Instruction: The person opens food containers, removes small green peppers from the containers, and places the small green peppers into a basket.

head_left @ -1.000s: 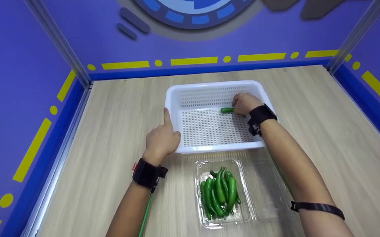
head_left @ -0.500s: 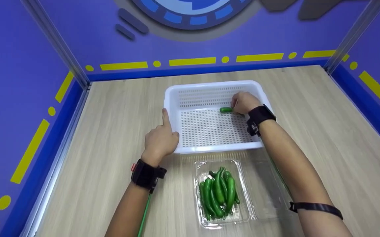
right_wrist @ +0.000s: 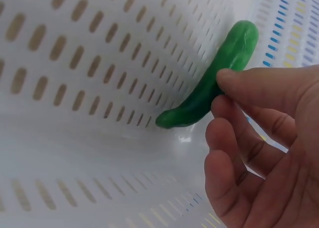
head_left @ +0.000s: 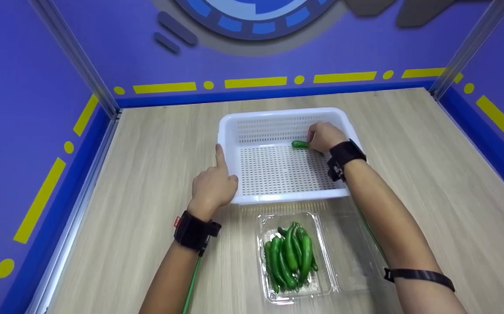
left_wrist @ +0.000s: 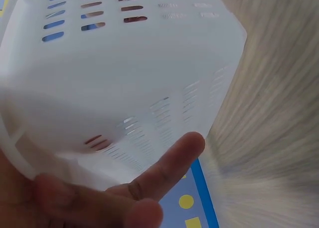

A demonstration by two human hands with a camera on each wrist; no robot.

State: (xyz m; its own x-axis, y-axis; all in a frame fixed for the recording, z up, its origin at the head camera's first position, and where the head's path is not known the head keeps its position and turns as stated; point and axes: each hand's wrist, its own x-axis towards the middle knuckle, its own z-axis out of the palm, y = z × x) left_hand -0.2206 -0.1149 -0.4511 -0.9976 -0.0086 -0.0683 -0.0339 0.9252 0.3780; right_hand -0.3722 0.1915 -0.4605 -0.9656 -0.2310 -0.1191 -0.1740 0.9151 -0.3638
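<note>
My right hand (head_left: 325,137) reaches inside the white plastic basket (head_left: 289,197) and pinches a green chili pepper (right_wrist: 232,46) between thumb and fingertips. The pepper's narrower end lies down by the perforated bottom, near the far right corner. Its thick end (head_left: 299,144) shows to the left of the fingers in the head view. My left hand (head_left: 213,185) holds the basket at its left side, thumb at the rim and index finger stretched forward along it. In the left wrist view, other fingers (left_wrist: 164,170) lie along the outside of the basket wall.
Several green chili peppers (head_left: 293,253) lie in a clear plastic clamshell box (head_left: 273,298) before the basket. Its transparent lid (head_left: 356,257) is folded open to the right, under the right forearm. Blue panels (head_left: 252,65) enclose the wooden table (head_left: 156,152) at the back and sides.
The pepper's thick end has tilted slightly within the pinching fingers. Both hands, the basket and the box of peppers have stayed almost where they were.
</note>
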